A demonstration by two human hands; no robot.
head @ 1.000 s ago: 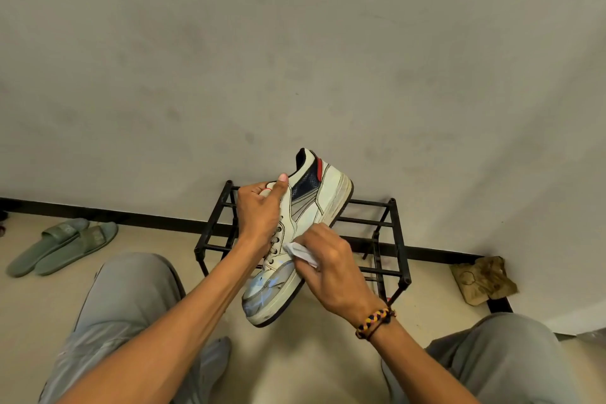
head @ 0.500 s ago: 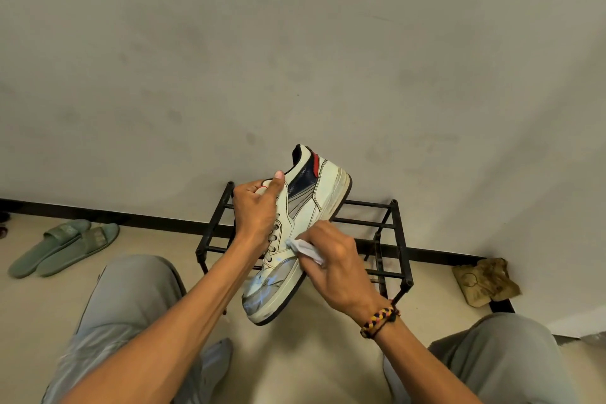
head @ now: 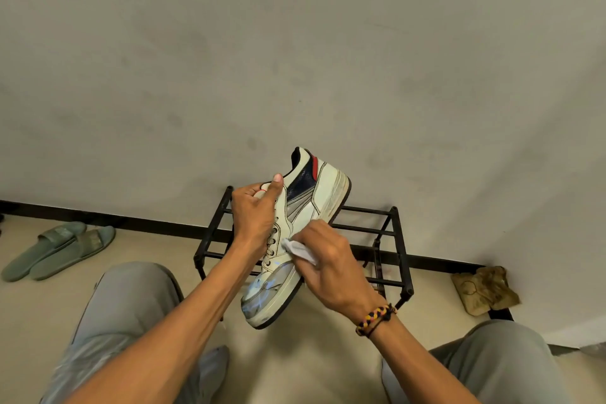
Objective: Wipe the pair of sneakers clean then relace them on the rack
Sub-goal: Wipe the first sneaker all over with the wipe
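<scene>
One sneaker [head: 296, 239] was held up in the air between both hands, above the person's knees and in front of the rack [head: 390, 239]. It was a low-cut shoe of cream leather-like panels with dark stitching, a navy patch and grey stripes along the side, a red tab at the heel and a thin dark outsole under a scuffed, pale midsole. Its toe pointed down toward the person and its heel rose away, tilted to the right. The eyelets stood bare of any lace.

The left hand [head: 255, 218] grasped the shoe's upper at the tongue and eyelet row, fingers curled around the far side and the thumb stretched up along the collar. The right hand [head: 331, 264] clutched a small crumpled white wipe [head: 298, 249], soft and folded, and pressed it against the sneaker's side just behind the shiny, creased toe cap. A braided bracelet [head: 377, 318] of yellow, red and dark cord circled the right wrist.

Beyond the hands stood the rack, a low frame of thin black metal bars with two open tiers, set against a dull plastered wall. Well to the left of the left hand lay a pair of grey-green slides [head: 59, 249] on the pale floor. Far to the right of the right hand sat a wrinkled tan bag [head: 485, 290], its material unclear.
</scene>
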